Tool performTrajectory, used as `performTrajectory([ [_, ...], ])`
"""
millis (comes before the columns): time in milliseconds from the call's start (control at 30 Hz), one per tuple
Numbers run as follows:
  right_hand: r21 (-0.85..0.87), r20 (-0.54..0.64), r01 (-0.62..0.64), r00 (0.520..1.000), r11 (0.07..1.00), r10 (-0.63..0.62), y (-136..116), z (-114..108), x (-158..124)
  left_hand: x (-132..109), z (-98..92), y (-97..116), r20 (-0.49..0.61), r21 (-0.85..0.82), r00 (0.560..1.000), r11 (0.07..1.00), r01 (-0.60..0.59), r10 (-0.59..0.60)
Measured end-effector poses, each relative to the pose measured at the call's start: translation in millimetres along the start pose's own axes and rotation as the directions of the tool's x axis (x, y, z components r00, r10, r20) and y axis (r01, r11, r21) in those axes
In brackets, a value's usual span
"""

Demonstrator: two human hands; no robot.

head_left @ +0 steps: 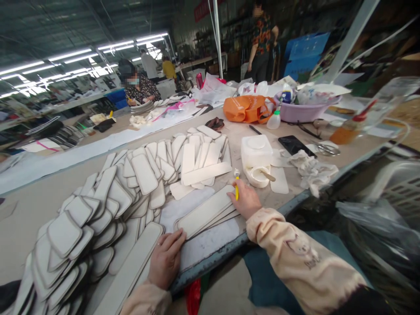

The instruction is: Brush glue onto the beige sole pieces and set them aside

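Note:
My right hand is closed around a slim yellow-handled tool. Its whitish tip points away from me; what kind of tip it is, I cannot make out. Under that hand lies the right end of several long pale strips with rounded ends, fanned on a white sheet. At their left end, the fingers of my left hand lie stretched on the top strip; the thumb is hidden. Beside my left hand, another long strip slants along a big heap of dark-edged pale panels.
Beyond my right hand stand a white plastic container and a small bowl with a wooden stick. Farther right are a black phone, crumpled tissue and scissors. An orange bag and purple basin sit behind. Co-workers are beyond.

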State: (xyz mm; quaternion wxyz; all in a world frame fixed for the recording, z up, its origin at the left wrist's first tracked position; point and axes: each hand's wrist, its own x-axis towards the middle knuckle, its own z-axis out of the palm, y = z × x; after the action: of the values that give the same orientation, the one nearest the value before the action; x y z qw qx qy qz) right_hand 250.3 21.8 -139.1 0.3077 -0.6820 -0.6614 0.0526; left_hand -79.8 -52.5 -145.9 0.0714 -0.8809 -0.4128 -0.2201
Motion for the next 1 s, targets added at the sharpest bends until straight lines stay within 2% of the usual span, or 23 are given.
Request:
performTrajectory([
  [167, 0.127, -0.093, 0.165, 0.984, 0.978, -0.154, 2.3, -2.1, -0.1, 0.6, 0.4, 1.7, 0.003, -0.011, 1.0, 1.0, 0.026, -0.026],
  [233, 0.227, -0.104, 0.168, 0.984, 0.959, -0.148, -0.5, -4.0, -0.8, 0.0, 0.6, 2.3, -0.006, -0.038, 0.999, 0.998, 0.041, -0.042],
  [300, 0.348, -0.108, 0.122, 0.99, 0.93, -0.089, -6.3, -7.7, -1.2, -0.1, -1.6, 2.6, -0.041, -0.08, 0.996, 0.994, 0.07, -0.073],
  [400, 0.558, -0.116, 0.106, 0.992, 0.823, -0.05, -20.2, -20.0, -0.8, 6.3, -13.2, 2.1, -0.118, -0.141, 0.972, 0.972, 0.187, -0.204],
  [467, 0.682, -0.111, 0.13, 0.991, 0.72, -0.073, -31.3, -32.9, 0.3, 19.7, -26.2, 1.8, -0.119, -0.203, 0.941, 0.936, 0.288, -0.316],
  [567, 0.809, -0.096, 0.135, 0.991, 0.572, -0.098, -46.3, -54.1, 3.1, 54.3, -45.5, 3.1, 0.015, -0.338, 0.929, 0.873, 0.353, -0.37],
  [667, 0.9, -0.055, 0.1, 0.992, 0.424, -0.117, -53.4, -68.9, 7.1, 92.7, -53.1, 9.2, 0.222, -0.48, 0.931, 0.799, 0.362, -0.289],
  [733, 0.927, -0.034, 0.075, 0.993, 0.368, -0.115, -52.2, -72.5, 10.0, 110.4, -50.1, 18.3, 0.383, -0.553, 0.888, 0.706, 0.442, -0.256],
  [833, 0.926, -0.059, 0.086, 0.995, 0.369, -0.082, -44.6, -71.6, 13.7, 118.0, -39.6, 39.7, 0.546, -0.581, 0.777, 0.527, 0.62, -0.313],
  [933, 0.894, -0.074, 0.102, 0.994, 0.435, -0.081, -38.0, -68.7, 14.7, 109.7, -31.7, 64.8, 0.581, -0.599, 0.707, 0.375, 0.707, -0.403],
  [1000, 0.882, -0.064, 0.094, 0.995, 0.462, -0.081, -36.8, -67.2, 14.1, 102.1, -30.6, 79.4, 0.585, -0.604, 0.673, 0.311, 0.734, -0.453],
])
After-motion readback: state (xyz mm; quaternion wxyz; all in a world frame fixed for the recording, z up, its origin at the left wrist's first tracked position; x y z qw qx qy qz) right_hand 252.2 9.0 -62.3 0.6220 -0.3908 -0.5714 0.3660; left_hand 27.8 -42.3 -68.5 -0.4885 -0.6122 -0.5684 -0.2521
